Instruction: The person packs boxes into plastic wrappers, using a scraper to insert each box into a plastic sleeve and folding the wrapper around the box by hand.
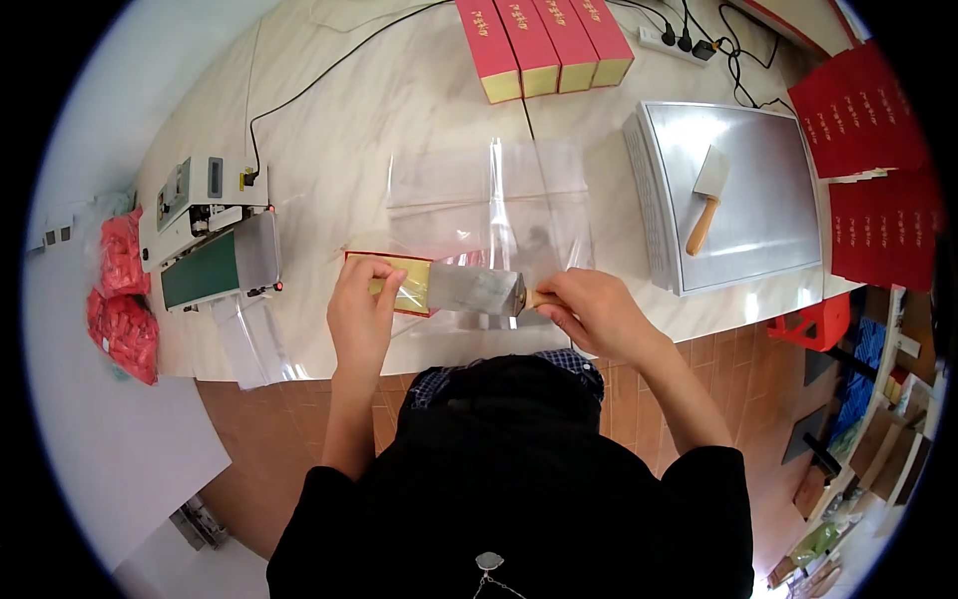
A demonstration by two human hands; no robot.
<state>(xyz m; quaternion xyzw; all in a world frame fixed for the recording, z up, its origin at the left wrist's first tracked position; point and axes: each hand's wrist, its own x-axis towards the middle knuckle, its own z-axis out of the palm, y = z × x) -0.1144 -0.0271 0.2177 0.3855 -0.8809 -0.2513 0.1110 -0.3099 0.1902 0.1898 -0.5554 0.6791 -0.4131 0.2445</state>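
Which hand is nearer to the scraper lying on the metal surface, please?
Right: the right hand is left of the scraper, the left hand much farther left.

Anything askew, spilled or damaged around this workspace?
No spill or damage shows. The black cords look untidy, looped and crossed beside the power strip; the clear plastic below the green-topped machine lies askew at the table edge.

Both hands [467, 304] in closed grip
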